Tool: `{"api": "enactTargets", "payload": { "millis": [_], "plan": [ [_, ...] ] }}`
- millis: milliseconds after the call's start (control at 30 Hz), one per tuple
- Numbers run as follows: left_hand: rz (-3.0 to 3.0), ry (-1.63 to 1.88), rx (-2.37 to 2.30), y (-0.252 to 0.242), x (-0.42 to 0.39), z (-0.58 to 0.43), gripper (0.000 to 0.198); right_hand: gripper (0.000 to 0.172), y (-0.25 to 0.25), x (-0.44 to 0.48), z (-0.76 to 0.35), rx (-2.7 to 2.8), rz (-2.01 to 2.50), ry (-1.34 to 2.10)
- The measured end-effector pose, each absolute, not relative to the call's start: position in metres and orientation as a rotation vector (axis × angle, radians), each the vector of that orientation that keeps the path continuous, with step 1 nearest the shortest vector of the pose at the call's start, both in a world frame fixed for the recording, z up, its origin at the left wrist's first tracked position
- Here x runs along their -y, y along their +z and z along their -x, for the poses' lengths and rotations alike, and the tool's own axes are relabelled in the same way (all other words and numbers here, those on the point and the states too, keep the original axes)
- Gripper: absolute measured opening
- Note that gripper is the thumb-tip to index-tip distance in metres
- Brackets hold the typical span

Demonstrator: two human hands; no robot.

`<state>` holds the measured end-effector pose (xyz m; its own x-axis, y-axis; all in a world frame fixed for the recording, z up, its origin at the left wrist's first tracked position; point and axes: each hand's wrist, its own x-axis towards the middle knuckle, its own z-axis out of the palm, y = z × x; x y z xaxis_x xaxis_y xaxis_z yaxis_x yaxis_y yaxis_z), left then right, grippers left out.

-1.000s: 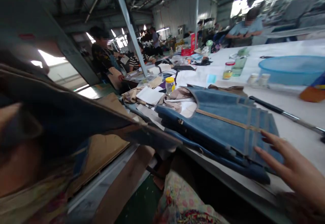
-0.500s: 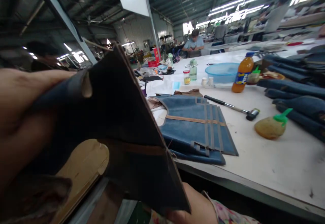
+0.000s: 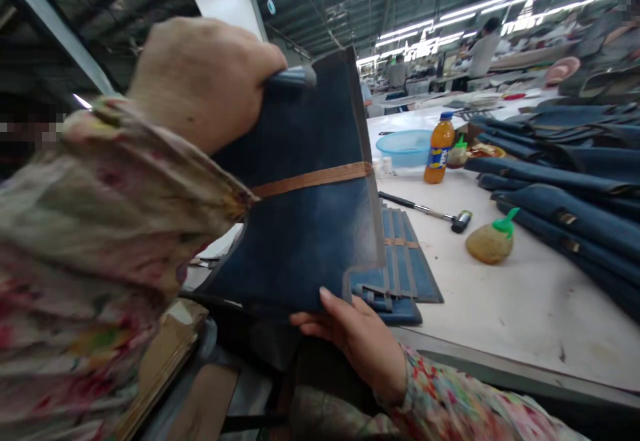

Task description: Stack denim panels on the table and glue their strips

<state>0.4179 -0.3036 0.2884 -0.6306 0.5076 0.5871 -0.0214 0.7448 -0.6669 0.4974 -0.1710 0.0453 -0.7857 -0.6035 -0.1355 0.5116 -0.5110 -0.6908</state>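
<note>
A dark blue leather panel [image 3: 300,241] with greyish edges and a tan strip across its middle is held up, tilted, in front of me. My left hand [image 3: 200,74] is raised and closed on its upper edge, which curls over near the fingers. Lower down, my right hand [image 3: 357,337] grips the bottom edge by a notched corner, thumb on the near face and fingers underneath. Behind the panel, a fanned stack of similar blue panels [image 3: 415,261] lies on the white table [image 3: 490,314], partly hidden.
On the table are a mallet [image 3: 420,209], a squeeze bottle with a green nozzle [image 3: 490,241], an orange drink bottle [image 3: 440,151] and a blue basin [image 3: 403,147]. Folded blue leather pieces [image 3: 565,177] are piled at right. A cardboard box [image 3: 170,347] is below left. People work farther back.
The panel has turned from nearly edge-on to show its blue face and tan strip, and moved right. My left hand has risen; my right hand has come up into fuller view.
</note>
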Motion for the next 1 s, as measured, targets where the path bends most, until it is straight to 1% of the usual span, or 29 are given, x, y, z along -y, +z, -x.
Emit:
{"api": "enactTargets", "payload": {
  "millis": [67, 133, 167, 267, 367, 467, 667, 733, 800, 900, 933, 1000],
  "plan": [
    [0.411, 0.865, 2.263, 0.278, 0.285, -0.394, 0.039, 0.038, 0.053, 0.177, -0.489, -0.797, 0.077, -2.346],
    [0.483, 0.873, 2.378, 0.257, 0.274, -0.369, 0.036, 0.032, 0.055, 0.18, -0.481, -0.674, 0.043, -2.397],
    [0.523, 0.867, 2.434, 0.242, 0.271, -0.358, 0.036, 0.028, 0.054, 0.181, -0.477, -0.636, 0.017, -2.413],
    [0.659, 0.812, 2.539, 0.188, 0.271, -0.327, 0.025, 0.019, 0.043, 0.182, -0.467, -0.594, -0.137, -2.409],
    [0.77, 0.766, 2.627, 0.138, 0.278, -0.308, 0.022, 0.011, 0.028, 0.183, -0.458, -0.61, -0.291, -2.387],
    [0.838, 0.676, 2.67, 0.106, 0.282, -0.298, 0.023, 0.01, 0.019, 0.183, -0.455, -0.623, -0.362, -2.374],
    [0.887, 0.588, 2.681, 0.075, 0.287, -0.285, 0.023, 0.01, 0.015, 0.186, -0.456, -0.604, -0.384, -2.355],
    [0.856, 0.582, 2.691, 0.063, 0.289, -0.282, 0.027, 0.011, 0.013, 0.187, -0.456, -0.589, -0.366, -2.34],
    [0.806, 0.582, 2.732, 0.049, 0.288, -0.283, 0.034, 0.014, 0.011, 0.189, -0.457, -0.565, -0.344, -2.33],
    [0.748, 0.539, 2.905, 0.033, 0.278, -0.296, 0.058, 0.015, 0.008, 0.192, -0.458, -0.551, -0.327, -2.335],
    [0.742, 0.506, 2.994, 0.03, 0.271, -0.303, 0.058, 0.014, 0.007, 0.193, -0.458, -0.561, -0.329, -2.34],
    [0.733, 0.435, 3.163, 0.027, 0.258, -0.319, 0.047, 0.012, 0.005, 0.194, -0.458, -0.59, -0.335, -2.352]
  ]
}}
